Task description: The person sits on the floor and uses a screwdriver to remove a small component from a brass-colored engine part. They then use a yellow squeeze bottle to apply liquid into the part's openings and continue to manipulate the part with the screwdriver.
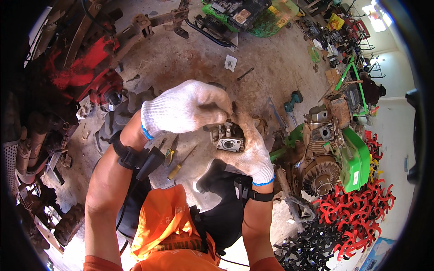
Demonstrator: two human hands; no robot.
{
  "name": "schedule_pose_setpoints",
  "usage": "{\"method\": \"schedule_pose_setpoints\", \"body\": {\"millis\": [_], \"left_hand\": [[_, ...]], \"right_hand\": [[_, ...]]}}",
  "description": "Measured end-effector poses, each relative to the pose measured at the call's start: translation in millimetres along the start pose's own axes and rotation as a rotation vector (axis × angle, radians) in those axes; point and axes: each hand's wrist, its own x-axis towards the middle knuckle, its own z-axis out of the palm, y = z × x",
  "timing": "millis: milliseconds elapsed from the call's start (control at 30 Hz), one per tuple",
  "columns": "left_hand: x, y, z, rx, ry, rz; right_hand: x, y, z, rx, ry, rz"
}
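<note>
A small silver carburetor (228, 143), with an oval flange and round bore turned upward, sits in my gloved right hand (248, 156), whose fingers wrap round its right side and underside. My gloved left hand (185, 106) is closed over the top of the carburetor, fingertips pinched at its upper end; what lies between them is hidden. Below the left hand on the concrete lie pliers (171, 154) with yellow handles and a yellow-handled screwdriver (175, 170).
A dismantled engine (325, 149) with green parts stands on the right, beside a teal power tool (291, 101). Red machinery (77, 70) fills the left, a green engine unit (235, 16) the top. Piles of red blades (352, 207) and black parts (298, 248) lie lower right.
</note>
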Motion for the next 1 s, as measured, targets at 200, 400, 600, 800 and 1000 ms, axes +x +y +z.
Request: {"method": "schedule_pose_setpoints", "body": {"millis": [200,400,600,800,1000], "left_hand": [[-0.7,-5.2,-0.6,-0.061,-0.019,-0.023],[0.2,1.2,3.2,-0.007,0.021,-0.046],[-2.6,6.8,7.4,0.205,0.06,0.014],[-2.6,3.4,6.3,0.167,0.098,0.209],[-9.6,8.1,15.4,0.407,0.179,0.312]], "right_hand": [[-1.3,-9.3,-3.8,-0.047,-0.006,0.086],[-0.9,-2.9,2.0,0.156,-0.016,0.121],[-1.6,1.3,2.3,-0.071,0.026,-0.059],[2.5,5.5,8.4,-0.201,0.147,-0.154],[12.6,1.9,11.5,-0.332,0.247,-0.221]]}}
